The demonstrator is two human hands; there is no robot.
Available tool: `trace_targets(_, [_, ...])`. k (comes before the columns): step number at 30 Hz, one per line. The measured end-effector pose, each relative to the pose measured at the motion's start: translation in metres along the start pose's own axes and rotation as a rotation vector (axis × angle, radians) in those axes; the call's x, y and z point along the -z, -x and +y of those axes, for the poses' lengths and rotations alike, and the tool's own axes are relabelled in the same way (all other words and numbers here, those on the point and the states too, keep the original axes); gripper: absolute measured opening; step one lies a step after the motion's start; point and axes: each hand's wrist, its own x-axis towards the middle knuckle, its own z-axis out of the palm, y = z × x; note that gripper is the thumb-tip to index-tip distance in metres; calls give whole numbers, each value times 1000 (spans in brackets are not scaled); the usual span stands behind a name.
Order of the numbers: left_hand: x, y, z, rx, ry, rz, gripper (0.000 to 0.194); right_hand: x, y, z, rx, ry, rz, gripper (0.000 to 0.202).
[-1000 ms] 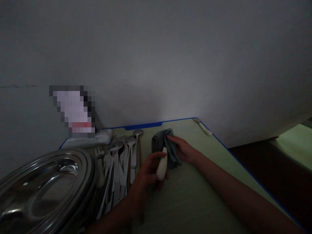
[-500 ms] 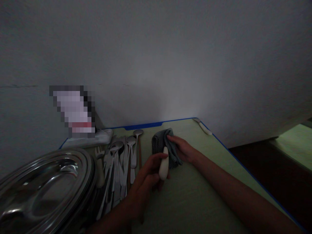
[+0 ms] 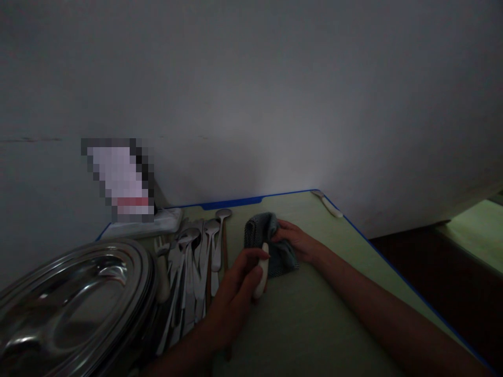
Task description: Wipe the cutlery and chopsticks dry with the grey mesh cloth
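At six o'clock from the view's centre, the left hand (image 3: 238,290) pinches a white utensil handle (image 3: 263,280); its head is out of sight, likely within the grey cloth (image 3: 256,229) that the right hand (image 3: 297,242) pinches at two o'clock. Best steady the handle and press evenly, clear of the flatware (image 3: 189,296) at nine o'clock.

Smooth white handle (image 3: 262,284) and grey-green cloth (image 3: 256,230), hand-held.
Left hand (image 3: 238,285) grips handle; right hand (image 3: 295,241), cloth; at left, loose silvery cutlery (image 3: 189,288), stacked oval metal dishes (image 3: 135,262).
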Motion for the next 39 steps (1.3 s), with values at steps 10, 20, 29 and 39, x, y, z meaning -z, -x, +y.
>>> trace_targets(10, [1, 2, -3, -22, -4, 24, 22, -4, -1, 0, 6, 13, 22, 26])
trace_targets(20, [1, 4, 0, -71, -36, 2, 20, -5, 0, 0, 9, 46, 38, 30])
trace_targets(29, [1, 5, -1, -72, 47, 32, 19, -8, 2, 0, 10, 42, 11, 27])
trace_targets(39, [-1, -6, -5, -55, 469, 254, 12, -10, -7, 0, -138, -292, 43, 39])
